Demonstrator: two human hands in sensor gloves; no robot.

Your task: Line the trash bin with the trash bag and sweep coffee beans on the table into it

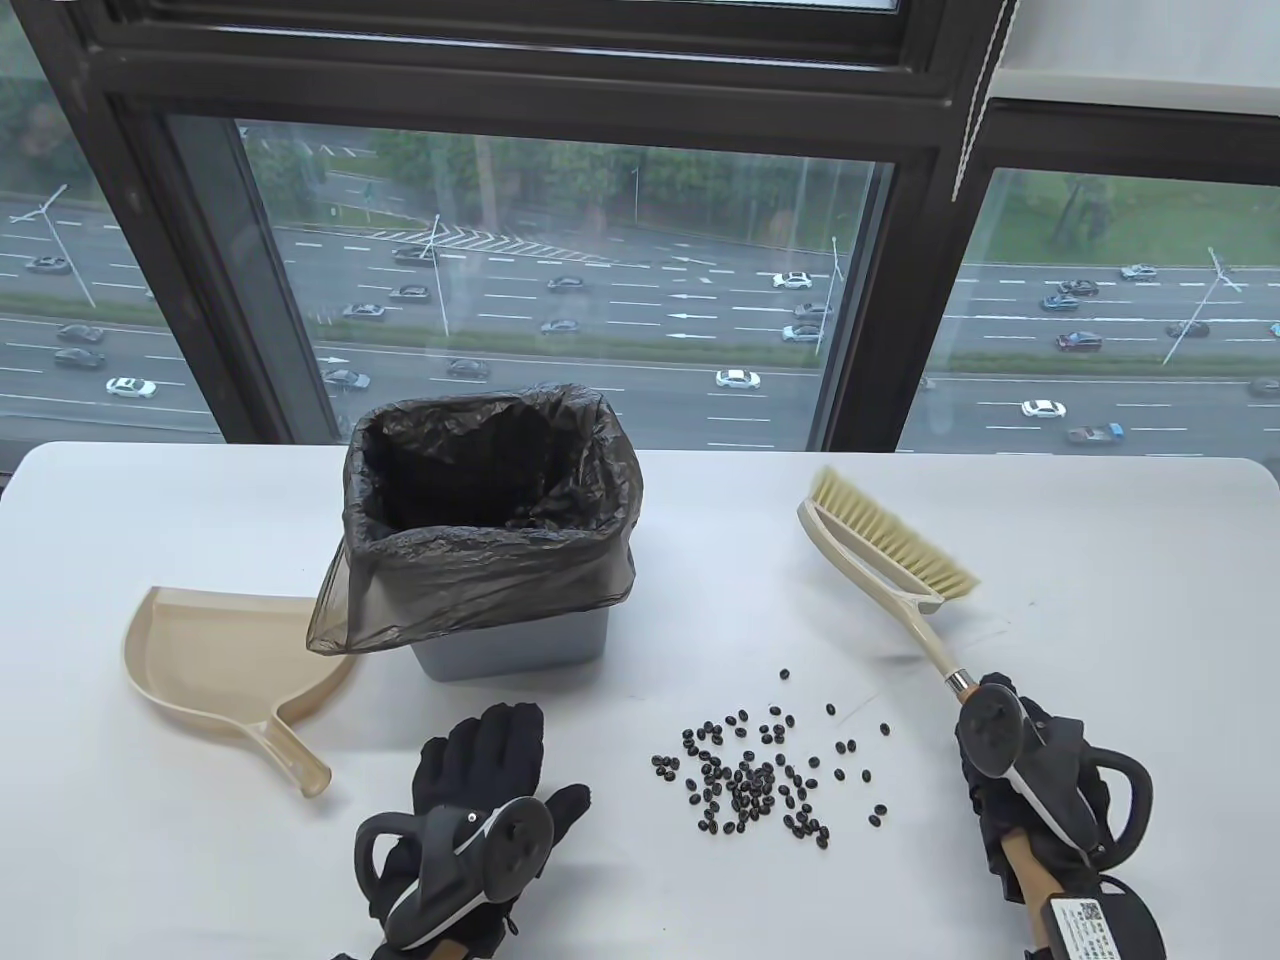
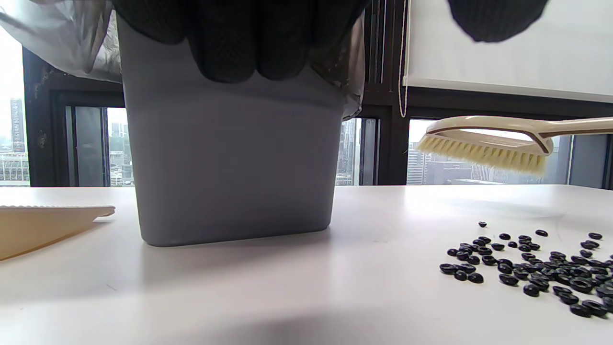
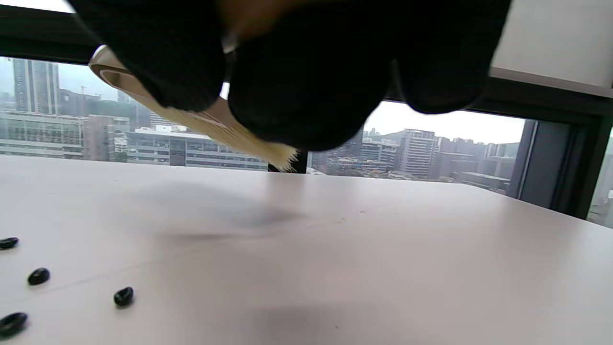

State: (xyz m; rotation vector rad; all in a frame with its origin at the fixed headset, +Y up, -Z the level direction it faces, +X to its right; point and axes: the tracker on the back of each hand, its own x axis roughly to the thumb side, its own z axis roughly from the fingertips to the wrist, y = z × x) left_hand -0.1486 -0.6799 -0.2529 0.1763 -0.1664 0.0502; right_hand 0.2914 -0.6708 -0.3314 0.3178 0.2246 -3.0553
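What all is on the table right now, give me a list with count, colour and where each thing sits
trash bin: one, grey, table centre-left, upright
trash bag: one, dark translucent, lining the bin, folded over its rim
dustpan: one, beige, lying left of the bin
coffee beans: many, dark, scattered in front of the bin, to its right
brush: one, cream with pale bristles, held above the table on the right
table: one, white
left hand: black glove, fingers straight, near the front edge, holding nothing
right hand: black glove, grips the brush handle
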